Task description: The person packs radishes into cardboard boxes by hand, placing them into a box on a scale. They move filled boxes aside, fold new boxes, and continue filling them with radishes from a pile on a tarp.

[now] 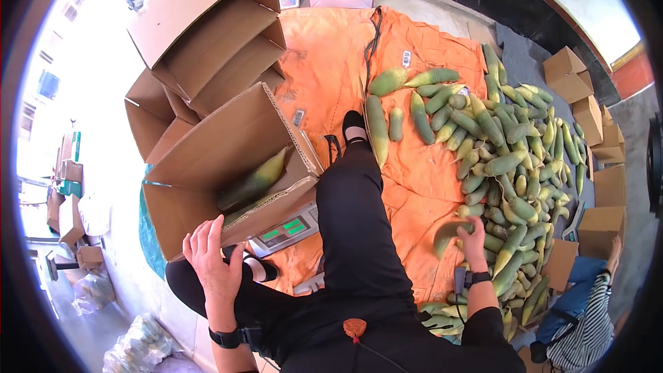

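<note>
My right hand (472, 238) is wrapped round the end of a green radish (445, 237), at the left edge of a big pile of green radishes (507, 145). The fingers of my left hand (210, 255) are spread at the near corner of an open cardboard box (207, 138), holding nothing. Inside that box lie long green radishes (255, 183), partly hidden by its near wall. The box rests on a digital scale (293, 228) with lit green digits.
Stacked open cartons (207, 27) stand beyond the box. An orange tarp (318, 41) covers the floor, with a black cable (373, 45) across it. Small boxes (587, 121) line the right side, where a person in a striped top (587, 324) is at work. Plastic bags (141, 345) lie lower left.
</note>
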A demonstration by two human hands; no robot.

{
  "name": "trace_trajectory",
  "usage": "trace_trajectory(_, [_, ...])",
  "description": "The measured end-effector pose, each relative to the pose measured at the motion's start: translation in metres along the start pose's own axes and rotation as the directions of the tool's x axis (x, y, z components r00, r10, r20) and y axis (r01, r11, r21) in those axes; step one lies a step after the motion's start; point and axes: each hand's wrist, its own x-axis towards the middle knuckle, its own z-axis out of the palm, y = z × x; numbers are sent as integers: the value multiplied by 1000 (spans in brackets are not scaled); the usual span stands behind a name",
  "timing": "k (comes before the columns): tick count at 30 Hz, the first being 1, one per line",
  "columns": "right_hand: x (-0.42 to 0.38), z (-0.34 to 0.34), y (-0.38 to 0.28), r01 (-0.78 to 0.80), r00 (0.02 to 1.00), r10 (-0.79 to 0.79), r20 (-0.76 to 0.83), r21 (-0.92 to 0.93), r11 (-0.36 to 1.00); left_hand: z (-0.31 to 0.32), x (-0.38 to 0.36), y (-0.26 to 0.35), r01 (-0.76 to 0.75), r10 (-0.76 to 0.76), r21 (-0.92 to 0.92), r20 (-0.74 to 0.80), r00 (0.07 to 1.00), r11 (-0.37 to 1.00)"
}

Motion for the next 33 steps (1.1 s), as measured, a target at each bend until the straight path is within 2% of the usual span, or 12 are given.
trace_trajectory(4, [23,-32,-99,61,991,-5,-135,413,909,-10,2,-1,26,-20,-132,53,998,991])
trace_trajectory(7, [27,-57,-189,114,991,-20,-133,761,639,-15,5,-2,71,-56,-257,65,996,964])
trace_trajectory(10, [42,-72,-237,273,954,-217,-205,894,355,-29,16,2,111,-81,-411,90,993,905])
trace_trajectory(14, [47,-70,-309,265,902,-370,-223,962,67,-52,39,6,39,-12,-469,60,998,882])
trace_trajectory(17, [40,-46,-352,-24,884,-460,-89,972,-235,-62,57,4,-50,50,-539,-15,999,841])
trace_trajectory(20, [28,-12,-387,-284,809,-581,88,924,-255,-66,72,2,-68,44,-744,-52,998,664])
trace_trajectory(22, [15,11,-409,-416,723,-671,163,879,-234,-69,77,-2,-88,51,-715,-74,996,693])
trace_trajectory(24, [5,35,-424,-469,687,-694,218,862,-193,-77,77,-3,81,35,-764,135,990,640])
trace_trajectory(26, [3,47,-433,-514,647,-713,269,845,-148,-66,72,-33,124,1,-775,159,987,620])
trace_trajectory(30, [2,60,-444,-466,576,-708,408,876,125,-69,51,-57,243,-84,-824,233,969,512])
trace_trajectory(32, [8,65,-440,-131,676,-658,332,933,335,-73,46,-62,263,-152,-847,216,964,461])
trace_trajectory(33, [12,66,-437,-92,721,-637,272,949,301,-74,44,-64,267,-166,-828,212,963,494])
